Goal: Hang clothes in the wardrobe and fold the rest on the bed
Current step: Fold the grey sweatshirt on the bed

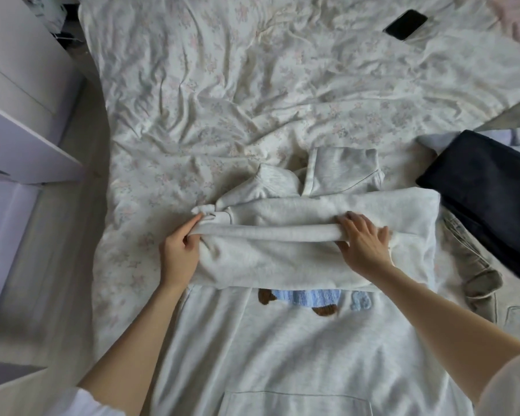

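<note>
A pale grey hoodie [282, 340] lies flat on the bed [222, 100], its sleeves folded across the chest. The left hand [179, 253] pinches the sleeve's left end; the right hand [364, 241] presses flat, fingers straight, on its right part. Farther right lies a dark garment [487, 199]; far beyond, a phone [406, 24].

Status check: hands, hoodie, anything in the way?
Left hand grips sleeve; right hand presses it flat. Hoodie half-folded. Dark garment beside, clear.
</note>
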A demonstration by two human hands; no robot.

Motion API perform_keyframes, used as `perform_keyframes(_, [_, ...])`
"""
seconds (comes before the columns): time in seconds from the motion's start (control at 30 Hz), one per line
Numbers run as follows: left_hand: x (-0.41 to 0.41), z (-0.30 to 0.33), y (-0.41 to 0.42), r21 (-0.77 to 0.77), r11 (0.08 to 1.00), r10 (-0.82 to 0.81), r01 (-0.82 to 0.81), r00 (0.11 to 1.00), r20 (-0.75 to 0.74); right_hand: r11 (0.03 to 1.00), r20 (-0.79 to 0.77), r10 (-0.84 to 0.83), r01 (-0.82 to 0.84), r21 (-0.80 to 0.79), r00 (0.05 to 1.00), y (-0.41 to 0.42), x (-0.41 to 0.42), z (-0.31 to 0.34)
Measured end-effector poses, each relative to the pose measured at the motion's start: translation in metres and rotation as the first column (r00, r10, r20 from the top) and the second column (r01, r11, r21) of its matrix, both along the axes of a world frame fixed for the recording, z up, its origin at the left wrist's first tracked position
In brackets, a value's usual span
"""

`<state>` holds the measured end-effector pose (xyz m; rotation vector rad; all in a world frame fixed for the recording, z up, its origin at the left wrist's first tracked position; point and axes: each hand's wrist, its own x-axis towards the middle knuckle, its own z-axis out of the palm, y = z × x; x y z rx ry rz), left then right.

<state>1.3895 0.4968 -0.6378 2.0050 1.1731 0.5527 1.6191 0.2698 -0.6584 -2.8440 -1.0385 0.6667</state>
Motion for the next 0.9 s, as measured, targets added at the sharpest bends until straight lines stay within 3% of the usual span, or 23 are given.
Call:
perform_keyframes(0.13, [0.002, 0.019, 0.020, -0.193, 0.980, -0.014, 0.040, 0.991, 0.131, 0.960, 0.048, -0.136, 0.120, 0.251, 0.990, -0.001, 0.009, 0.002])
perform_keyframes(0.3, [0.009, 0.033, 0.053, -0.295, 0.948, -0.110, 0.117, 0.993, 0.040, 0.948, -0.058, -0.167, 0.177, 0.263, 0.984, -0.011, 0.025, 0.020])
perform_keyframes(0.43, [0.023, 0.032, 0.072, -0.211, 0.952, -0.272, 0.220, 0.926, -0.263, 0.988, 0.025, -0.122, 0.119, 0.097, 0.992, -0.015, 0.047, 0.034])
perform_keyframes(0.5, [0.035, 0.028, 0.074, -0.077, 0.978, -0.207, 0.193, 0.891, -0.403, 0.998, 0.112, -0.051, 0.055, -0.033, 0.992, -0.008, 0.056, 0.041])
perform_keyframes(0.57, [0.048, 0.024, 0.070, 0.003, 0.993, -0.100, 0.115, 0.876, -0.471, 0.995, 0.185, -0.025, 0.042, -0.088, 0.982, -0.001, 0.063, 0.043])
perform_keyframes(0.7, [0.057, 0.013, 0.050, -0.087, 0.992, 0.042, -0.089, 0.897, -0.440, 0.977, 0.255, 0.000, 0.054, -0.208, 0.967, -0.009, 0.068, 0.025])
perform_keyframes(0.8, [0.045, 0.004, 0.021, -0.020, 0.997, 0.063, -0.075, 0.937, -0.343, 0.955, 0.179, -0.264, 0.283, -0.089, 0.948, -0.030, 0.064, 0.019])
perform_keyframes(0.9, [0.038, -0.006, -0.002, -0.157, 0.985, 0.030, -0.072, 0.967, -0.255, 0.786, -0.089, -0.609, 0.614, 0.064, 0.788, -0.060, 0.067, 0.007])
